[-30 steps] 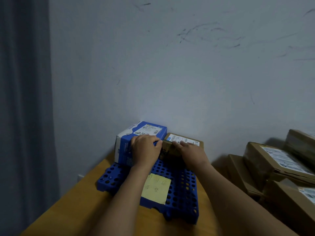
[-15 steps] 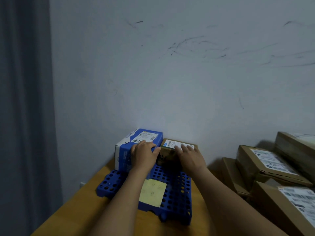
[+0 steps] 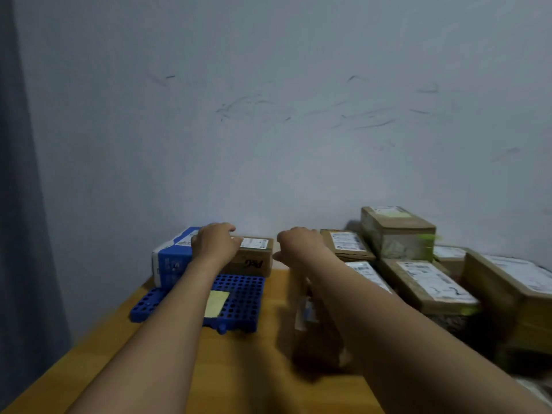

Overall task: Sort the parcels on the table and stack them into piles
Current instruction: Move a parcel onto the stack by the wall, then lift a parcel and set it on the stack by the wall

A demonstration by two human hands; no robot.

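A blue and white parcel (image 3: 170, 261) and a small brown cardboard parcel (image 3: 254, 258) stand side by side at the back of a blue perforated pallet (image 3: 242, 303). My left hand (image 3: 213, 243) rests on top of the two, over the seam between them, fingers bent over the far edge. My right hand (image 3: 298, 243) hovers in the air to the right of the brown parcel, fingers loosely curled, holding nothing. Several brown parcels (image 3: 430, 282) with white labels lie piled at the right. One more brown parcel (image 3: 313, 330) lies under my right forearm.
The pallet sits on a wooden table (image 3: 248, 369) against a pale wall (image 3: 268, 130). A yellow note (image 3: 215, 303) lies on the pallet. A grey curtain (image 3: 18, 204) hangs at the left. The tallest parcel (image 3: 394, 231) stands at the back right.
My right hand has left the small brown parcel and moved right, toward the pile. My left hand stays on the two parcels. The view has swung right, showing more of the pile.
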